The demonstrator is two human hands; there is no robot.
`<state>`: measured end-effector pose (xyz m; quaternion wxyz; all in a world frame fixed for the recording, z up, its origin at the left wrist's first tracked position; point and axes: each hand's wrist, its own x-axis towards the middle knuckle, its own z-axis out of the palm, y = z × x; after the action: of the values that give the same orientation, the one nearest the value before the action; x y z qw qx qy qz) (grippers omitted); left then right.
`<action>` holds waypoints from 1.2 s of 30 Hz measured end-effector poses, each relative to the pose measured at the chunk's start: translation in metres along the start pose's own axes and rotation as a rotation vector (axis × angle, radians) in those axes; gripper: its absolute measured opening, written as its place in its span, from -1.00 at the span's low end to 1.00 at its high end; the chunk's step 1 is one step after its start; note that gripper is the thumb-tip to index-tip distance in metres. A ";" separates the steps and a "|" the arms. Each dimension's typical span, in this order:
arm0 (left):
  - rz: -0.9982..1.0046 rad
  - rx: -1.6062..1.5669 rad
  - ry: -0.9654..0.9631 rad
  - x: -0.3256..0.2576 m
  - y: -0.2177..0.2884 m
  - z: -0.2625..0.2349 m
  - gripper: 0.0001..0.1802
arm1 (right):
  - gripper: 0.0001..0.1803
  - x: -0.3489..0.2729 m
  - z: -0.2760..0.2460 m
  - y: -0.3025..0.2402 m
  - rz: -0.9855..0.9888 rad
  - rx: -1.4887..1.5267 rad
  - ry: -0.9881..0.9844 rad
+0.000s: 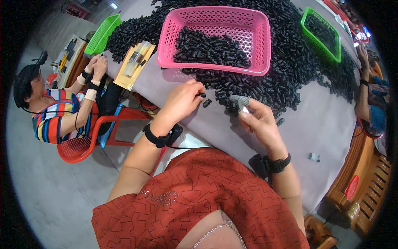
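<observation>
Black plastic pieces [265, 70] are lying heaped across the grey tabletop [323, 124], spreading around the pink basket [215, 35], which is holding some already. Just below that basket, the left hand [180, 101] is pinching one piece at the heap's edge, grip closed on it; the right hand [259, 120] is clamping a small grey tool [240, 101], seemingly ready.

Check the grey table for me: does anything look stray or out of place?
One small grey-and-white piece lies alone on the bare grey table cloth, well right of the right hand and apart from the heap of small black plastic parts. A few black parts have also strayed off the heap's edge. Nothing looks damaged.
</observation>
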<state>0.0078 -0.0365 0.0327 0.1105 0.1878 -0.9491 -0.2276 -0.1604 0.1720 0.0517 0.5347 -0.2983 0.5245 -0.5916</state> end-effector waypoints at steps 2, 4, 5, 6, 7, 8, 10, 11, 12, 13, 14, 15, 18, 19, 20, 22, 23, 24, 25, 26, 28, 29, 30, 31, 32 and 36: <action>-0.051 -0.086 -0.007 0.000 -0.002 0.001 -0.82 | -0.74 -0.001 0.000 -0.002 -0.007 -0.008 0.012; -0.102 -0.172 -0.016 0.001 0.000 0.001 -0.82 | -0.74 -0.002 0.000 -0.004 0.016 -0.009 0.010; -0.231 -0.475 -0.072 0.002 0.003 0.000 -0.81 | -0.74 -0.002 0.002 -0.005 0.014 -0.005 0.016; -0.361 -0.778 -0.130 0.002 0.007 -0.001 -0.81 | -0.70 -0.002 0.006 -0.008 -0.015 -0.007 0.020; -0.357 -0.778 -0.136 0.003 0.013 -0.001 -0.81 | -0.66 -0.002 0.007 -0.009 -0.044 -0.012 0.023; -0.395 -1.081 -0.182 0.003 0.022 0.000 -0.78 | -0.66 -0.003 0.006 -0.009 -0.045 -0.011 0.031; -0.445 -1.556 -0.301 0.002 0.027 0.005 -0.74 | -0.54 -0.004 0.003 -0.007 -0.060 -0.021 -0.039; -0.444 -1.558 -0.310 0.002 0.029 0.009 -0.74 | -0.54 -0.004 0.003 -0.008 -0.059 -0.021 -0.031; -0.475 -1.700 -0.327 0.002 0.032 0.013 -0.74 | -0.50 -0.004 0.004 -0.009 -0.073 -0.019 -0.053; -0.508 -1.841 -0.341 0.003 0.033 0.016 -0.74 | -0.46 -0.003 0.005 -0.009 -0.088 -0.018 -0.078; -0.482 -1.919 -0.369 0.003 0.031 0.021 -0.75 | -0.46 -0.003 0.007 -0.010 -0.098 0.008 -0.075; -0.485 -1.920 -0.374 0.004 0.033 0.023 -0.75 | -0.46 -0.003 0.006 -0.009 -0.096 0.009 -0.071; -0.513 -1.949 -0.360 0.004 0.039 0.027 -0.74 | -0.46 -0.001 0.002 -0.004 -0.106 -0.009 -0.092; -0.520 -1.965 -0.351 0.003 0.039 0.028 -0.76 | -0.46 0.000 0.001 -0.004 -0.104 -0.015 -0.101; -0.527 -1.982 -0.341 0.002 0.038 0.029 -0.78 | -0.46 0.000 0.001 -0.003 -0.101 -0.023 -0.110; -0.514 -1.980 -0.341 0.000 0.037 0.032 -0.76 | -0.46 0.001 0.002 0.000 -0.104 -0.009 -0.117; -0.497 -1.979 -0.338 0.000 0.037 0.033 -0.74 | -0.46 0.001 0.003 0.001 -0.108 0.002 -0.125; -0.497 -1.981 -0.334 0.000 0.038 0.032 -0.74 | -0.46 0.000 0.003 0.001 -0.106 0.000 -0.128; -0.484 -2.004 -0.363 0.001 0.041 0.030 -0.73 | -0.46 0.000 0.003 0.001 -0.095 0.018 -0.117; -0.471 -2.027 -0.392 0.001 0.043 0.028 -0.73 | -0.46 0.000 0.004 0.000 -0.083 0.036 -0.107; -0.483 -2.038 -0.390 0.000 0.045 0.027 -0.73 | -0.45 -0.001 0.004 -0.005 -0.047 0.030 -0.104; -0.497 -2.047 -0.397 0.000 0.045 0.026 -0.72 | -0.45 -0.002 0.004 -0.007 -0.014 0.027 -0.095; -0.496 -2.049 -0.391 -0.001 0.046 0.025 -0.72 | -0.45 -0.002 0.005 -0.007 -0.012 0.025 -0.100; -0.509 -2.051 -0.383 -0.001 0.046 0.025 -0.72 | -0.45 -0.001 0.005 -0.007 -0.016 0.018 -0.104; -0.522 -2.052 -0.376 -0.001 0.046 0.024 -0.72 | -0.45 -0.001 0.005 -0.006 -0.020 0.012 -0.109; -0.521 -2.028 -0.379 -0.002 0.045 0.022 -0.72 | -0.44 -0.001 0.006 -0.007 -0.006 0.003 -0.132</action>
<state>-0.0109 0.0104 0.0345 0.0136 0.1666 -0.2482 -0.9542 -0.1573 0.1703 0.0604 0.5665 -0.3374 0.4864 -0.5732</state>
